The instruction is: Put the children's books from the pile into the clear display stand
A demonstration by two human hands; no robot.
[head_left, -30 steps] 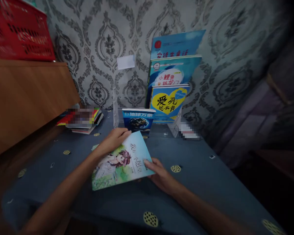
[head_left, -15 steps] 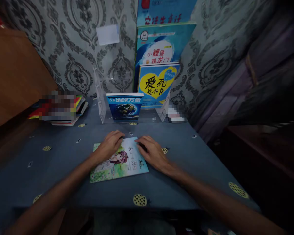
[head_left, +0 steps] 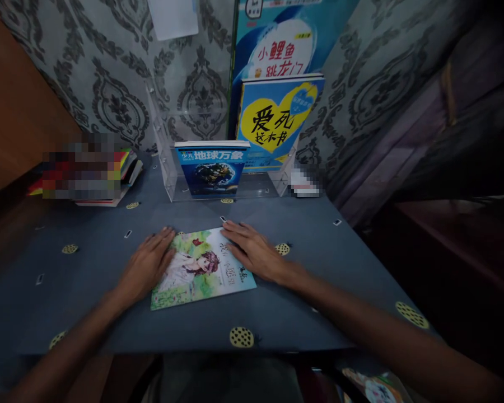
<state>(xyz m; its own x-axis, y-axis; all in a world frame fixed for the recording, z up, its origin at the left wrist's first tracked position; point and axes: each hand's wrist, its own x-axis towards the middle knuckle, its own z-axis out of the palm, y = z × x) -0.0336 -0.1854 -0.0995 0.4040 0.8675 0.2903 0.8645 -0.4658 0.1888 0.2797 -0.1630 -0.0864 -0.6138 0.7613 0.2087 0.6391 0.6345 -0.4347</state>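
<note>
The book [head_left: 205, 268] lies flat on the desk [head_left: 185, 333], right between the two hands. It looks longest from 9 to 3, tipped a bit. The left hand [head_left: 149, 260] sits at its 9 o'clock edge, the right hand [head_left: 255, 248] over its 2 o'clock corner. The fingers [head_left: 239, 235] are stretched out, pinching nothing. The desk's near edge is at 6; cloth shows toward the rack [head_left: 162, 162] at 12.
</note>
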